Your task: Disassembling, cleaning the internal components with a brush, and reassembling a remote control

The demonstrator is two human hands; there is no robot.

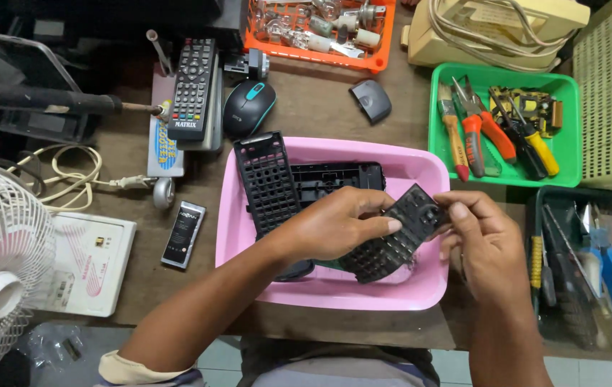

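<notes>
Both hands, left hand (335, 228) and right hand (481, 240), grasp a black perforated plastic remote-control panel (395, 236) with clenched fingers above the pink plastic tray (335, 287).

Left hand (335, 228) and right hand (484, 242) both hold black rubber keypad (395, 236) over pink tray (249, 236) on bench (385, 140). Left thumb and fingers pinch keypad's middle; right fingertips clasp its upper end. Black remote front shell (266, 183) leans on tray's left wall, back shell (338, 178) lies behind. Intact remote (193, 87), mouse (249, 106), small black cover (370, 99) above tray. Green tray (567, 161) with pliers, screwdrivers to right. White fan (1, 265) at left edge; battery (183, 234) just left of pink tray.
</notes>
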